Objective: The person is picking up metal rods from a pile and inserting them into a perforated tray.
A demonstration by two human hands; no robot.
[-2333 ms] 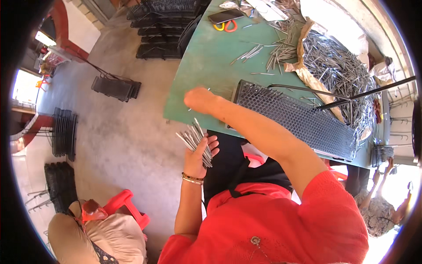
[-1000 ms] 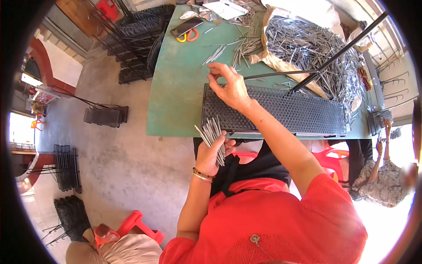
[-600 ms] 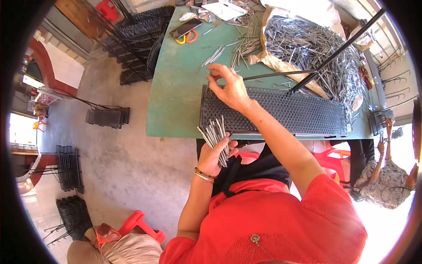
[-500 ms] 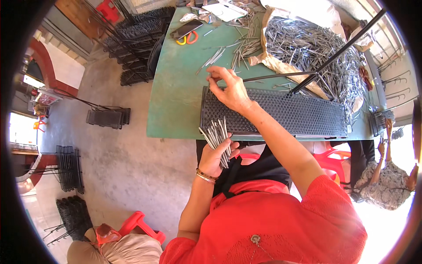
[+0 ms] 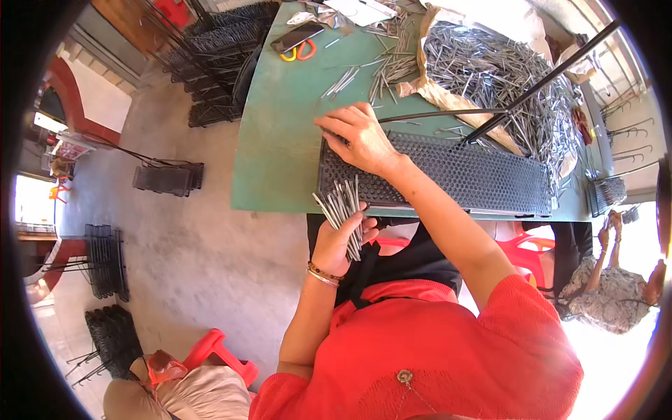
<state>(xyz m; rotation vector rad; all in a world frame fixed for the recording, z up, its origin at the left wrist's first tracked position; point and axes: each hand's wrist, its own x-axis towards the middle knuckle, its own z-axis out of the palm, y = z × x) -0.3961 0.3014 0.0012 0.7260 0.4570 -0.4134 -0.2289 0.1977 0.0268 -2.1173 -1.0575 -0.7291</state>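
Head view: the left hand, just off the near edge of the green table, is clamped around a bundle of metal pins, roughly a dozen. The right hand presses loosely curled fingers onto the left end of one black perforated tray; whether it pinches a pin I cannot tell. Judging by the large heap of loose pins toward the far right corner, much work remains.

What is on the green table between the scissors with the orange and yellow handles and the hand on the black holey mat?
In the head view, loose metal pins lie on the green table between the scissors and the right hand on the black mat.
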